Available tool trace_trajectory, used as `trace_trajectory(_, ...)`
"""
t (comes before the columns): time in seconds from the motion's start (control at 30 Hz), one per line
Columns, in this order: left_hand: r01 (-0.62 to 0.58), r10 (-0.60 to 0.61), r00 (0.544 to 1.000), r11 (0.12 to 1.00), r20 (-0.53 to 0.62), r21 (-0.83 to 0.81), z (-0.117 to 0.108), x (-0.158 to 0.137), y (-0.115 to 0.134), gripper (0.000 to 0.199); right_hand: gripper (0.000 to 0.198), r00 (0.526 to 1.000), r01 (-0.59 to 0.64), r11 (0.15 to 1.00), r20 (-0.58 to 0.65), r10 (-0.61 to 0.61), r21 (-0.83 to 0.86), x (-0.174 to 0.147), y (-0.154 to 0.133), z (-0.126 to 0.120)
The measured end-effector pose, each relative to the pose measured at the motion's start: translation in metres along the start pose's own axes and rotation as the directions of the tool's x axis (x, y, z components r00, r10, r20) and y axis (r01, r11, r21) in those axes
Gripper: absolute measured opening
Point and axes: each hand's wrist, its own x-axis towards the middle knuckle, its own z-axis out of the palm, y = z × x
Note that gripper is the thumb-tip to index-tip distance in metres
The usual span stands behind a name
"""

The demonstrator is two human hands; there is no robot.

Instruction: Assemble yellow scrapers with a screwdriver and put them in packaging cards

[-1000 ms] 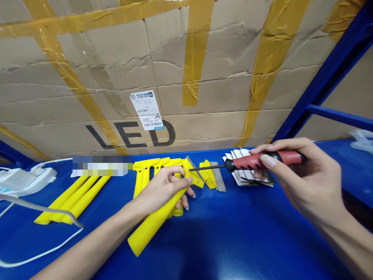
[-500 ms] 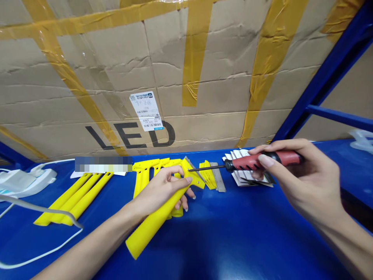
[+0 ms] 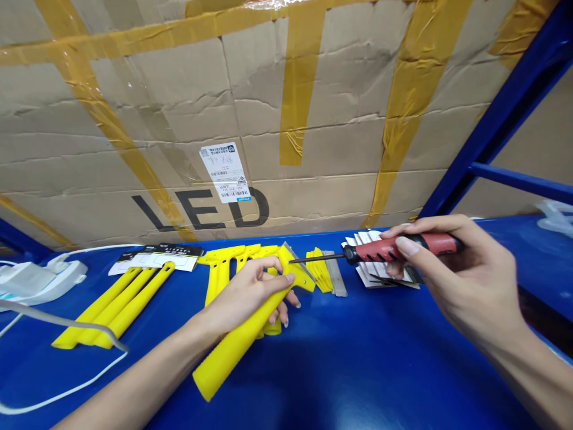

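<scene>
Room to pass opens front and centre over a glossy blue worktop [image 3: 331,370], right of a long yellow plastic scraper [image 3: 239,352]; a brown cardboard box [image 3: 335,179] walls off the back, a looping white cable [image 3: 89,325] crosses the left, a slanted blue metal post [image 3: 510,104] bars the back right.

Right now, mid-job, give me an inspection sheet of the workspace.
Surface: blue tabletop.
Job's things: yellow scraper, held aslant; screwdriver, tip at the scraper's head.
Clutter: three yellow handles and printed cards at left; metal blade and white cards farther right.
Hands: left hand grips the scraper; right hand holds the screwdriver.
Cables: pale cable looping near a white power strip.
Surroundings: taped cardboard box marked LED; blue frame post at right.
</scene>
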Motion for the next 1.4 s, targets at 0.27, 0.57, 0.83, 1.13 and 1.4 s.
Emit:
trace_trajectory(0.27, 0.0, 0.001, 1.0, 1.0, -0.026, 0.027, 0.007, -0.005, 0.003, 0.03, 0.004, 0.965, 0.262, 0.899, 0.077, -0.251, -0.35, -0.002, -0.015, -0.009)
trace_trajectory(0.57, 0.052, -0.047, 0.996, 0.996, -0.071, 0.075, 0.012, -0.009, 0.009, 0.027, 0.02, 0.97, 0.188, 0.958, 0.196, -0.146, -0.215, 0.004, -0.012, -0.019)
trace_trajectory(0.83, 0.027, -0.022, 0.997, 0.997, -0.074, 0.067, 0.012, -0.007, 0.008, 0.031, 0.017, 0.962, 0.201, 0.929, 0.242, -0.127, -0.311, 0.006, -0.016, -0.02)
trace_trajectory(1.13, 0.012, -0.002, 0.996, 0.994, -0.092, 0.108, 0.014, -0.005, 0.005, 0.029, 0.016, 0.944, 0.289, 0.884, 0.261, -0.2, -0.368, 0.0, -0.019, -0.019)
trace_trajectory(1.4, 0.02, -0.009, 0.994, 0.994, -0.108, 0.106, 0.017, -0.006, 0.007, 0.028, 0.01, 0.929, 0.338, 0.859, 0.284, -0.238, -0.385, 0.0, -0.021, -0.017)
